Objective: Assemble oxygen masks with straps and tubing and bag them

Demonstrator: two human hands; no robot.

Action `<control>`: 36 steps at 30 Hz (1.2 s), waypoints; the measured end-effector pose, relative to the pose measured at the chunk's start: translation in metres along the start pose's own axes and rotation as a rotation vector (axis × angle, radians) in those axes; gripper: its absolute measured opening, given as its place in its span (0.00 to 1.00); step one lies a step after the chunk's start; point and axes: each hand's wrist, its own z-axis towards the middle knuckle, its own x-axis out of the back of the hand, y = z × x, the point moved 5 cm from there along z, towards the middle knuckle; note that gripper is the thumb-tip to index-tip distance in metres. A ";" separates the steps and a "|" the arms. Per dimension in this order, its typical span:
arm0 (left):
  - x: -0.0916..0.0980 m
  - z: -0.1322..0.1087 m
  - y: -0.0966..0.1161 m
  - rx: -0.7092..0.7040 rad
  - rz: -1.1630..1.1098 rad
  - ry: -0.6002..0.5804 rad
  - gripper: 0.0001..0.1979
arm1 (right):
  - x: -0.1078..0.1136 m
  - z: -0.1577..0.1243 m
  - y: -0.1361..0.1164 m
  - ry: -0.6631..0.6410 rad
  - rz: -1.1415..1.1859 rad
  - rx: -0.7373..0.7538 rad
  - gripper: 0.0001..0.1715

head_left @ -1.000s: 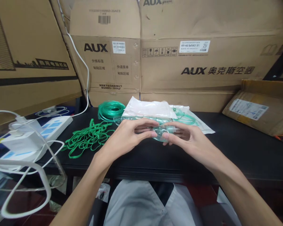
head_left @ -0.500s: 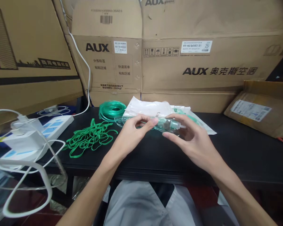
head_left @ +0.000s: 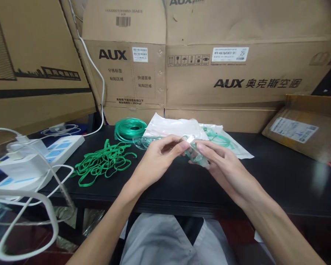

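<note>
A clear green-tinted oxygen mask (head_left: 198, 157) is between my two hands, above the table. My left hand (head_left: 161, 152) pinches one side of it between thumb and fingers, near a shiny strip. My right hand (head_left: 223, 158) grips the other side, thumb on top, fingers partly hidden behind. The mask's narrow end points down toward the right. Another stretch of clear plastic (head_left: 138, 142) shows left of my left hand; whether it belongs to the held mask, I cannot tell. Green elastic straps (head_left: 105, 162) lie in a tangled heap to the left.
Behind the hands lie a coil of green tubing (head_left: 130, 129), a white pouch (head_left: 173, 127) and a pouch with green-tinted parts (head_left: 241, 149). A power strip (head_left: 59, 151) with chargers and loose white cables occupies the left. Cardboard boxes (head_left: 193, 92) line the back; a taped carton (head_left: 306, 129) stands right.
My right hand has closed in on the mask and moved left, nearer my left hand. The mask's narrow end has tipped downward. My left hand keeps its hold.
</note>
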 end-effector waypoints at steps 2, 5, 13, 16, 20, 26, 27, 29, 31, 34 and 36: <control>0.000 0.000 0.000 0.010 0.006 -0.012 0.13 | -0.001 0.000 0.000 0.004 0.029 -0.010 0.14; 0.000 -0.001 0.000 0.030 -0.014 -0.028 0.12 | 0.001 -0.002 -0.001 0.050 0.051 -0.012 0.13; 0.000 -0.003 0.002 0.047 -0.059 -0.078 0.12 | -0.002 -0.007 -0.010 0.093 0.017 0.108 0.12; 0.001 -0.003 0.006 0.021 -0.006 -0.085 0.13 | 0.000 -0.007 -0.009 0.151 -0.028 0.132 0.11; 0.003 -0.003 0.008 0.014 0.048 -0.079 0.12 | 0.003 -0.009 -0.009 0.227 -0.119 0.185 0.09; 0.005 -0.003 0.009 -0.005 0.094 -0.073 0.11 | 0.003 -0.012 -0.011 0.237 -0.191 0.212 0.08; 0.005 -0.003 0.009 -0.006 0.100 -0.075 0.10 | 0.003 -0.012 -0.012 0.238 -0.195 0.217 0.08; 0.005 -0.003 0.009 0.001 0.104 -0.083 0.10 | 0.003 -0.012 -0.012 0.249 -0.209 0.229 0.09; 0.005 -0.003 0.009 0.010 0.105 -0.087 0.09 | 0.005 -0.013 -0.013 0.257 -0.230 0.236 0.10; 0.006 -0.003 0.010 0.010 0.111 -0.090 0.10 | 0.007 -0.013 -0.014 0.249 -0.248 0.242 0.10; 0.006 -0.003 0.010 -0.001 0.122 -0.098 0.09 | 0.009 -0.013 -0.015 0.226 -0.251 0.229 0.09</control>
